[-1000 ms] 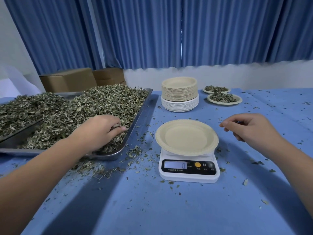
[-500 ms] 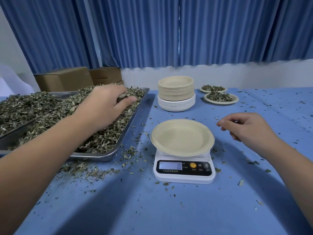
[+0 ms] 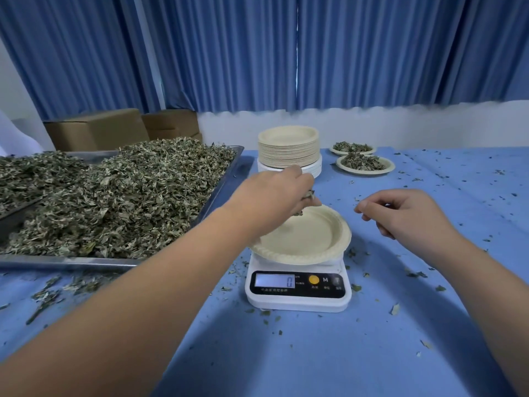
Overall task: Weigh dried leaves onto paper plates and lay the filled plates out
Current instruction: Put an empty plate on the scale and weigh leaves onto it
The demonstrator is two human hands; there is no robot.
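A scale [image 3: 297, 290] stood on the table [image 3: 329, 356] with an empty plate [image 3: 309, 239] on it. Left of it lay a tray [image 3: 71, 263] heaped with dried leaves [image 3: 120, 196]. Behind the scale rose a stack of plates [image 3: 288, 149], with two filled plates [image 3: 365, 164] to its right. Boxes [image 3: 97, 130] sat behind the tray.

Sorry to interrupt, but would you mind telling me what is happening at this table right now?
A person is weighing out dried leaves. The left hand holds a pinch of leaves over the empty paper plate on the scale, which reads zero. The right hand hovers beside the plate, loosely curled, holding nothing visible. A tray of leaves sits to the left, and two filled plates lie beyond, beside a stack of plates.
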